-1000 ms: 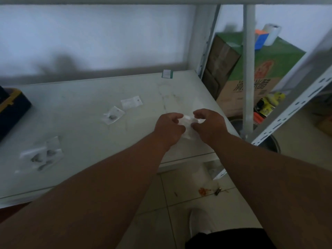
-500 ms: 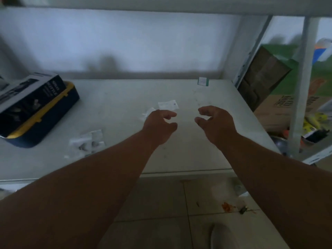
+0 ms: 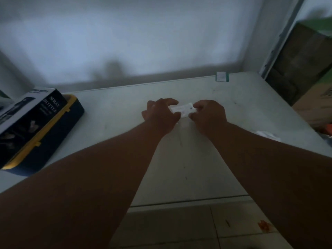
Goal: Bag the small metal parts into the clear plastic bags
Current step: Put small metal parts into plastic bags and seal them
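Both hands — left hand [image 3: 161, 114], right hand [image 3: 209, 114] — pinch one clear plastic bag [image 3: 183, 109].

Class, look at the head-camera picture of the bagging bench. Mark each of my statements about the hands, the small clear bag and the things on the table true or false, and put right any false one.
1. Both hands hold the small clear bag between them. True: the left hand and the right hand each pinch an end.
2. The bag lies flat and untouched on the table. False: it is in the hands.
3. A box marked SPRAY BOTTLE sits on the left of the table. True.
4. The cardboard carton stands on the table. False: it stands off the table's right side.
5. A small green-edged card lies near the far edge. True.
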